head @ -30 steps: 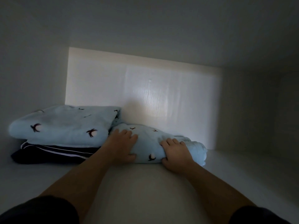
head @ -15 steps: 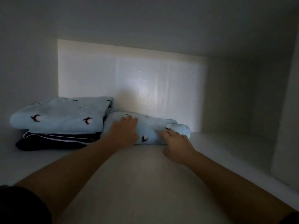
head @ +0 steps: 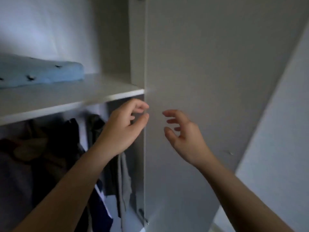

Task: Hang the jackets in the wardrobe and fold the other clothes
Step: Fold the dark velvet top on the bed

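Ahead, wardrobe door [head: 209,64], folded blue garment [head: 41,74] on shelf [head: 70,96]

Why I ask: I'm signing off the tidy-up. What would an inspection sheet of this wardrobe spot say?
Surface: white shelf, carrying one folded garment.
Job's things: folded light blue garment lies on the shelf; hanging clothes below it, dark and blurred.
Clutter: nothing seen.
Hands: left hand, fingers curled at the door's edge, contact unclear; right hand open, fingers spread before the door, holding nothing.
Cables: nothing seen.
Surroundings: white wardrobe door at right; pale wall beyond it.
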`<action>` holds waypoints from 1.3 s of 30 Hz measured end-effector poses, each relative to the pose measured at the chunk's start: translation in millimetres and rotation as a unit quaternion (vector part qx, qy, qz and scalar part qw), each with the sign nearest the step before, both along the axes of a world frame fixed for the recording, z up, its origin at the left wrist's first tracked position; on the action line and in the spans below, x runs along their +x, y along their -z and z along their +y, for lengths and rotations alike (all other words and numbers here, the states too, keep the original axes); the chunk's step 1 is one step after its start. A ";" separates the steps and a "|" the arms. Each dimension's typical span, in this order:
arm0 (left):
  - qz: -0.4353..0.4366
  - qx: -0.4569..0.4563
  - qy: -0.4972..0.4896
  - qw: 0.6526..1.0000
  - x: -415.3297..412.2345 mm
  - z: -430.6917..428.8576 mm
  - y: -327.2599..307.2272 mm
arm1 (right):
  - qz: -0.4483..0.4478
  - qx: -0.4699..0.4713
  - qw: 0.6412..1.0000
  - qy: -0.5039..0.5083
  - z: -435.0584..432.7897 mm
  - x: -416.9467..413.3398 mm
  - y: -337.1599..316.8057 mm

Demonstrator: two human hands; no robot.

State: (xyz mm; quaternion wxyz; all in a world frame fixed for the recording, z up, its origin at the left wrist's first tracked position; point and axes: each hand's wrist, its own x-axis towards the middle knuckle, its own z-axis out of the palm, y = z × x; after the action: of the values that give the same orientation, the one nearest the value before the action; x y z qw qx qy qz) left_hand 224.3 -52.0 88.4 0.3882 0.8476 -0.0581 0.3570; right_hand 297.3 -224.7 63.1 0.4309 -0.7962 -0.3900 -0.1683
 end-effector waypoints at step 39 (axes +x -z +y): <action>0.307 0.041 0.726 0.614 -38.7 -1021.6 202.4 | 0.214 0.265 0.541 0.769 -890.8 -305.2 173.3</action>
State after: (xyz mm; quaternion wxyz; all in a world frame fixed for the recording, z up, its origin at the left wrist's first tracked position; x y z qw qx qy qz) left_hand 185.7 -1073.6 -114.0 0.4805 0.6042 -0.5463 -0.3250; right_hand -7.9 -1115.5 -110.2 0.3986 -0.6524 0.5379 -0.3552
